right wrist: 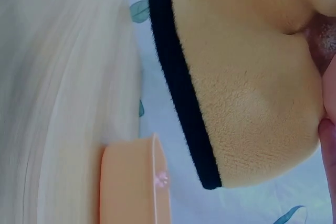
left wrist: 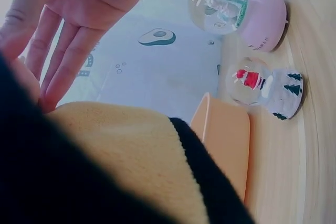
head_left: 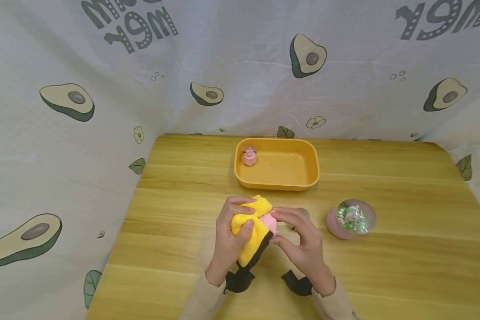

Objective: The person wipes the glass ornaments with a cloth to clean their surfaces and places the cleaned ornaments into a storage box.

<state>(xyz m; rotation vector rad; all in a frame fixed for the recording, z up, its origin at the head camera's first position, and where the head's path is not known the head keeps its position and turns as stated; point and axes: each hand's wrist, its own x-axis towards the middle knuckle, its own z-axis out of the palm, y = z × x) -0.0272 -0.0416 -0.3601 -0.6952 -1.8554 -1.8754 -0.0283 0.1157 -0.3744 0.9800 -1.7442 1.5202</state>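
Note:
Over the wooden table, my left hand (head_left: 231,229) grips a yellow cloth (head_left: 251,244) with a black edge. The cloth is bunched around a small snow globe with a pink base (head_left: 268,223). Fingers and thumb of my right hand (head_left: 304,238) pinch that base from the right side. A bit of the globe's clear dome (right wrist: 326,38) peeks out of a fold in the right wrist view; the cloth hides the rest. Beyond the right hand stands a snow globe with a red figure and a white, tree-patterned base (left wrist: 286,94), mostly hidden in the head view.
A yellow tray (head_left: 278,184) stands behind the hands, with a small pink snow globe (head_left: 249,156) in its left end. To the right is a larger snow globe with a pink base (head_left: 340,226). A curtain with avocado prints (head_left: 248,89) hangs behind the wooden table (head_left: 404,266).

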